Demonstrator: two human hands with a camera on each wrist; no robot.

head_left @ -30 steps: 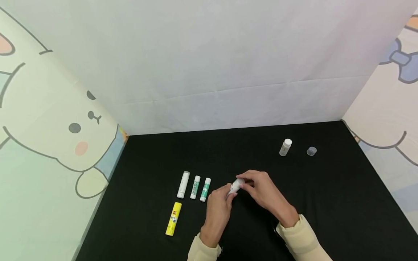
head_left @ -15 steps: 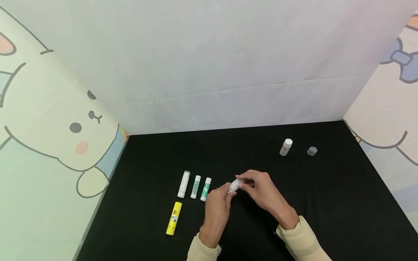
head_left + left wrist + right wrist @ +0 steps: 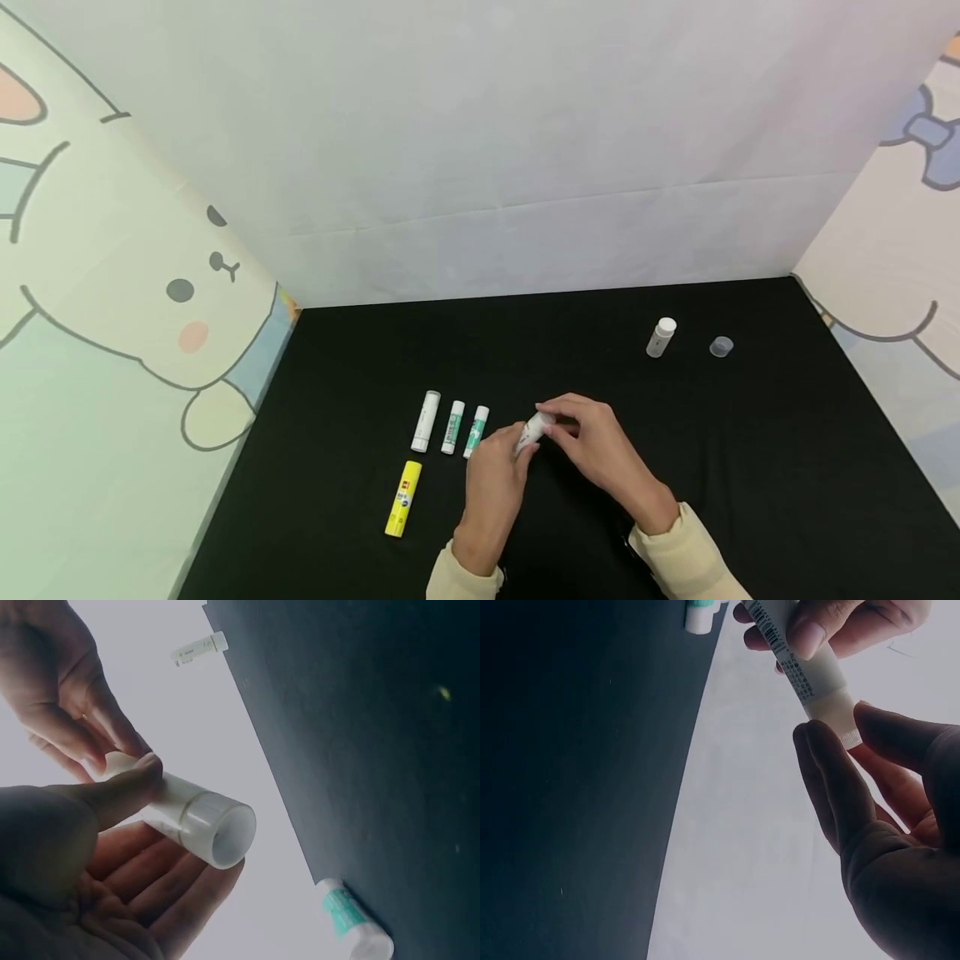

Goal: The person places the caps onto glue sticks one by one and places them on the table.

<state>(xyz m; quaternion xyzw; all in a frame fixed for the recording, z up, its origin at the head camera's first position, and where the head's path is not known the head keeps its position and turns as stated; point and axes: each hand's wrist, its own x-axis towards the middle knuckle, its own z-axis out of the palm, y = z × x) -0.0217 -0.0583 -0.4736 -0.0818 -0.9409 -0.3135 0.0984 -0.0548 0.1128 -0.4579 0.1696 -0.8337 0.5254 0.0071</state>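
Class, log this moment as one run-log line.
left hand: grips white glue stick body | right hand: pinches its far end | table: three capped sticks, yellow stick, small bottle

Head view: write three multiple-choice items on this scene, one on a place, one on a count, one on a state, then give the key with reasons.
1. Where does the yellow glue stick lie?
A. Near side of the row of three white sticks
B. Beside the small bottle
C. In the right hand

2. How many sticks make up the row on the black mat?
A. One
B. Three
C. Five

3. How is the white stick held?
A. Lying untouched on the mat
B. By the left hand alone
C. By both hands, one at each end

Key: 1 A, it lies just nearer the person than the row. 2 B, one all-white and two green-labelled sticks lie side by side. 3 C, the left hand grips the body and the right hand pinches the far end.
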